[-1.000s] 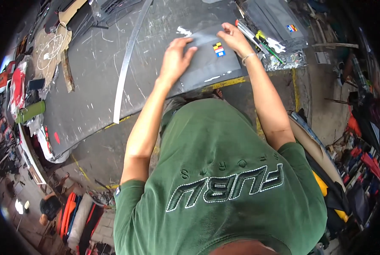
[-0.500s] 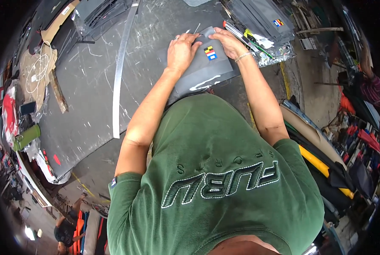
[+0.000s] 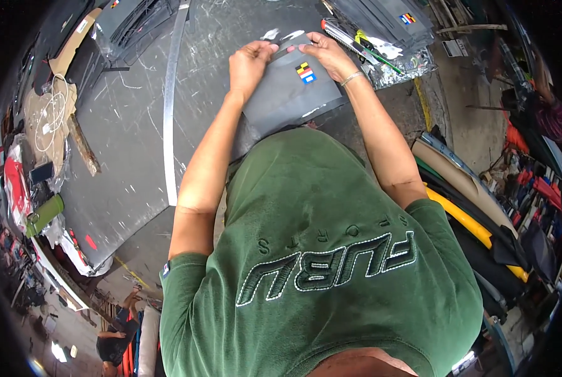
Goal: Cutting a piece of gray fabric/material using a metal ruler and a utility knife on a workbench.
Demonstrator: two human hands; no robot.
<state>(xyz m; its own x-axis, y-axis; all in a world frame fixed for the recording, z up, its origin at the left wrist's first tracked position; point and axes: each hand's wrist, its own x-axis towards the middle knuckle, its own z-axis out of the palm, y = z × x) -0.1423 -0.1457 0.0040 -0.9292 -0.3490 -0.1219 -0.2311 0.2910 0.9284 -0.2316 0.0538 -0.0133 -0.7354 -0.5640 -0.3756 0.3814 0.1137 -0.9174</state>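
A grey, flexible sheet-like panel [image 3: 288,94] lies on the dark worktable close to my body. It bears a small label [image 3: 305,73] of yellow, black, red, white and blue blocks. My left hand [image 3: 248,68] is closed at the panel's far left corner, thumb and fingers pinched together. At the far right corner, my right hand [image 3: 330,58] grips the panel with its thumb on top; a bracelet circles that wrist. Part of the panel's far edge is hidden by my fingers.
A long metal ruler [image 3: 170,116] lies left of my left arm. Beyond my right hand are a red-and-white cutter [image 3: 344,39], a green pen [image 3: 388,65] and a stack of grey panels [image 3: 381,22]. Cardboard [image 3: 47,113] and a wooden stick [image 3: 83,147] lie at far left.
My left hand has moved left and away from the label, pinching at the corner. The right hand has shifted slightly away from my body. More of the panel's left part shows.
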